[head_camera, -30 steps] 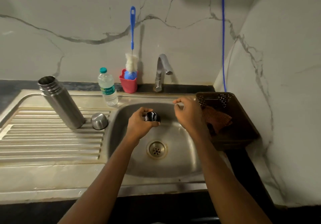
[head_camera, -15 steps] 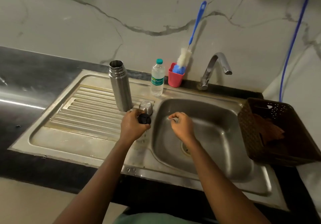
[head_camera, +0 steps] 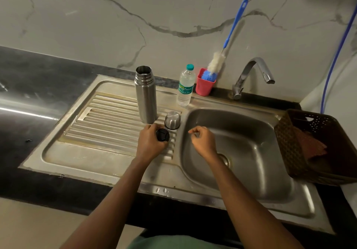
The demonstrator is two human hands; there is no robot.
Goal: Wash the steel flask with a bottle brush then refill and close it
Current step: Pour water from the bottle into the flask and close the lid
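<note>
Moving off the sink (head_camera: 251,125), left hand (head_camera: 149,142) is gripping the stopper (head_camera: 162,135); right hand (head_camera: 202,141) is hanging loose, empty; flask (head_camera: 146,96) is standing open, closing undone.

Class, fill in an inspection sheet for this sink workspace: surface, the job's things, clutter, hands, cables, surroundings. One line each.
Surface: steel drainboard and sink basin.
Job's things: steel flask upright and open on the drainboard; steel cup mouth down beside it; bottle brush standing in a pink holder; water bottle capped.
Clutter: brown basket holding a reddish cloth.
Hands: left hand grips the black stopper; right hand holds nothing, over the basin.
Cables: blue cord down the wall.
Surroundings: tap, no water seen running; marble-look wall.
</note>
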